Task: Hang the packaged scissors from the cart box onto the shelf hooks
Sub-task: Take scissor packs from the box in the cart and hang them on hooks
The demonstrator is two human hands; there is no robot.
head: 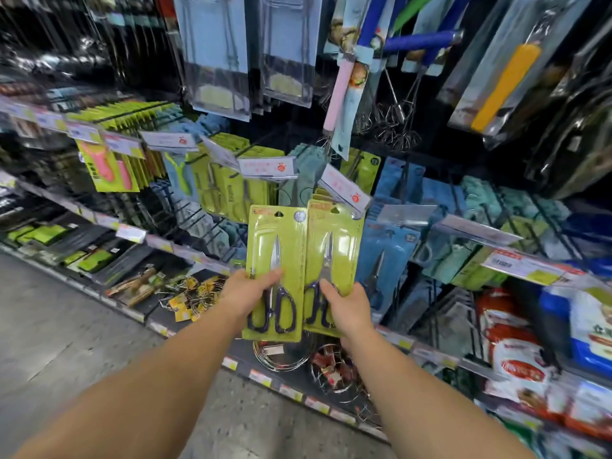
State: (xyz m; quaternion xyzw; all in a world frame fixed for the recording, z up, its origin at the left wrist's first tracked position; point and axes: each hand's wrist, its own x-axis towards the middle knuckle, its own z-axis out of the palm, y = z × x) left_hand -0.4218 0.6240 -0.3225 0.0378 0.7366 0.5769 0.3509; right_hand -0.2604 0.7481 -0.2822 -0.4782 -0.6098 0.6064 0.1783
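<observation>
as hands grip, scissors packs (277,260) upright, blades up.

Even bright store light, glare on plastic packaging (215,44), motion blur and wide-angle bending toward frame edges.

In the left hand (246,291), the scissors pack (276,273) was matt lime-green card under a clear, glossy plastic blister, with bright polished metal blades and dark, shiny plastic handles. The second pack (334,260), pinched by the right hand (347,308), showed the same green card and glossy blister over steel blades. Just above the right hand, a price tag (344,188) sat in a clear, glossy plastic sleeve. Below both hands lay shiny wire racks (281,356) of bare metal. Far above the right hand hung whisks (395,122) of thin, gleaming wire. Under the left forearm the floor (66,326) looked grey, speckled and dull.
</observation>
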